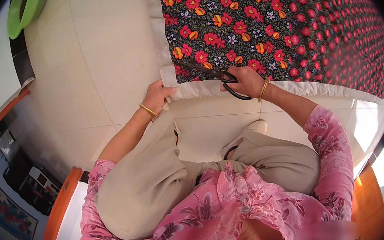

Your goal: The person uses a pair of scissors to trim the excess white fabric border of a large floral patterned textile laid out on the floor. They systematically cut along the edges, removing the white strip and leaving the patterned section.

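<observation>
A dark floral cloth (238, 26) with a white border (197, 89) is spread over the floor in front of me. My left hand (157, 97) pinches the border at the cloth's near left corner, thumb on top. Black-handled scissors (204, 69) are in my right hand (247, 81), which rests over the near edge of the cloth. Their dark blades point left across the printed fabric towards that corner. Whether the blades are parted is hard to tell. What lies under the left hand's fingers is hidden.
Pale floor tiles (100, 59) surround the cloth. A green plastic basin (25, 14) is at the upper left. An orange door frame (58, 224) stands behind on the left, with a framed flower picture (14, 215) beyond. My shoe (255, 128) is close to the cloth's near edge.
</observation>
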`<control>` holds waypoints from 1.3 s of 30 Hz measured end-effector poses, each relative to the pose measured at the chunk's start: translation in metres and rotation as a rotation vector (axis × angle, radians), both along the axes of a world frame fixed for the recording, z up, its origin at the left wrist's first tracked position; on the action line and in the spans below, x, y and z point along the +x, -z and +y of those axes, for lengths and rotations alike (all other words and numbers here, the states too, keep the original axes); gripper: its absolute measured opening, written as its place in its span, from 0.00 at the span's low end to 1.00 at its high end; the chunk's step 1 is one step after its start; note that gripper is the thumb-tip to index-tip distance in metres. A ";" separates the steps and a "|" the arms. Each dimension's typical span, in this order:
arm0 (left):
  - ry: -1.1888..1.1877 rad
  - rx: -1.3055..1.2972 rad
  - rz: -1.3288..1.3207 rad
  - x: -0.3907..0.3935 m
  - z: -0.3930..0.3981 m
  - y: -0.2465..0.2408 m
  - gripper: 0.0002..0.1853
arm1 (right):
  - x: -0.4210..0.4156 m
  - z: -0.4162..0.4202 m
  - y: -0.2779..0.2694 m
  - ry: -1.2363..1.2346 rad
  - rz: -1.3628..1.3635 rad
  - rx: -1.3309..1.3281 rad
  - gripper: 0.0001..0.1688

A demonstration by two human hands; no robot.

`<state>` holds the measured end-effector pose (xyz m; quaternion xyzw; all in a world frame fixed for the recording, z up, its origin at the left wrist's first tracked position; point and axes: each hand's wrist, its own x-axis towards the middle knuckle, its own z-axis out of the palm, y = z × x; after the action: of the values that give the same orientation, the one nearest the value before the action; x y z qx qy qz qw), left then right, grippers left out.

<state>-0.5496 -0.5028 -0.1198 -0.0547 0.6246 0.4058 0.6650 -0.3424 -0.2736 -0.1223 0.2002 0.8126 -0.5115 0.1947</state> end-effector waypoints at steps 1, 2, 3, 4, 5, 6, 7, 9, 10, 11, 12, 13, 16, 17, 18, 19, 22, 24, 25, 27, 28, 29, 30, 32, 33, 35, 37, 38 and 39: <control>-0.020 -0.005 -0.023 0.000 -0.002 0.000 0.19 | 0.002 -0.001 -0.003 -0.019 -0.006 0.018 0.29; -0.039 -0.010 -0.047 0.000 -0.006 0.002 0.19 | 0.006 -0.002 -0.004 -0.045 -0.026 0.040 0.27; -0.055 -0.012 -0.072 0.000 -0.007 0.004 0.19 | 0.009 -0.003 -0.006 -0.055 -0.021 0.066 0.26; -0.075 0.021 -0.089 0.000 -0.009 0.004 0.19 | 0.013 -0.004 -0.008 -0.065 -0.017 0.091 0.26; -0.094 0.053 -0.105 0.000 -0.012 0.004 0.20 | 0.017 -0.005 -0.009 -0.075 -0.012 0.115 0.26; -0.111 0.085 -0.124 0.001 -0.012 0.002 0.20 | 0.021 -0.006 -0.009 -0.073 0.006 0.139 0.23; -0.127 0.111 -0.122 0.003 -0.012 0.000 0.19 | 0.023 -0.006 -0.009 -0.046 0.054 0.140 0.22; -0.158 0.162 -0.118 0.005 -0.011 -0.005 0.18 | 0.026 -0.006 -0.010 0.009 0.149 0.143 0.21; -0.151 0.162 -0.140 0.004 -0.009 -0.008 0.19 | 0.023 -0.006 -0.009 0.016 0.253 0.152 0.21; -0.145 0.161 -0.161 0.000 -0.008 -0.013 0.19 | 0.016 -0.007 -0.007 0.022 0.357 0.161 0.21; -0.140 0.158 -0.179 -0.001 -0.008 -0.017 0.19 | 0.008 -0.010 -0.006 0.028 0.463 0.166 0.21; -0.165 0.161 -0.179 0.000 -0.007 -0.020 0.19 | -0.004 -0.010 -0.015 -0.006 0.457 0.147 0.23; -0.191 0.173 -0.192 0.001 -0.008 -0.022 0.21 | -0.036 -0.021 -0.012 -0.015 0.545 0.114 0.20; -0.167 0.181 -0.208 -0.002 -0.013 -0.017 0.23 | -0.043 -0.027 -0.009 -0.004 0.524 0.106 0.20; -0.145 0.188 -0.225 -0.004 -0.010 -0.021 0.25 | -0.048 -0.032 -0.004 0.006 0.503 0.097 0.20; -0.181 0.208 -0.247 -0.004 -0.006 -0.024 0.24 | -0.051 -0.033 0.001 -0.004 0.497 0.111 0.18; -0.244 0.267 -0.279 0.002 0.005 -0.033 0.22 | -0.059 -0.037 0.011 -0.011 0.469 0.125 0.12; -0.221 0.302 -0.260 0.004 0.005 -0.030 0.20 | -0.062 -0.036 0.010 0.022 0.413 0.067 0.13; -0.207 0.273 -0.266 0.003 0.001 -0.027 0.21 | -0.064 -0.035 0.007 0.037 0.384 0.037 0.13; -0.179 0.214 -0.278 -0.002 -0.009 -0.019 0.21 | -0.062 -0.026 -0.005 0.089 0.355 -0.084 0.15; -0.153 0.218 -0.263 -0.002 -0.009 -0.017 0.21 | -0.060 -0.020 -0.011 0.115 0.339 -0.144 0.16; -0.127 0.222 -0.248 -0.003 -0.009 -0.016 0.21 | -0.057 -0.017 -0.012 0.157 0.333 -0.231 0.16; -0.101 0.225 -0.234 -0.003 -0.009 -0.015 0.21 | -0.056 -0.013 -0.018 0.199 0.325 -0.317 0.17; -0.061 0.195 -0.208 -0.002 -0.010 -0.015 0.21 | -0.054 -0.011 -0.034 0.384 0.122 -0.735 0.16; -0.034 0.183 -0.198 -0.002 -0.008 -0.015 0.21 | -0.054 -0.011 -0.043 0.463 0.113 -0.851 0.16; -0.010 0.188 -0.204 -0.002 -0.005 -0.016 0.21 | -0.056 -0.014 -0.054 0.621 0.094 -1.085 0.18; 0.017 0.195 -0.204 0.000 0.002 -0.021 0.21 | -0.060 -0.016 -0.060 0.629 0.092 -1.136 0.19; 0.030 0.201 -0.197 0.001 0.005 -0.025 0.21 | -0.062 -0.018 -0.061 0.644 0.087 -1.178 0.20; 0.044 0.206 -0.192 0.002 0.010 -0.031 0.21 | -0.063 -0.020 -0.062 0.661 0.083 -1.219 0.20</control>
<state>-0.5480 -0.4932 -0.0887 -0.0109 0.5141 0.4460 0.7326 -0.4059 -0.2937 -0.0601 0.2722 0.2834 -0.9165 0.0752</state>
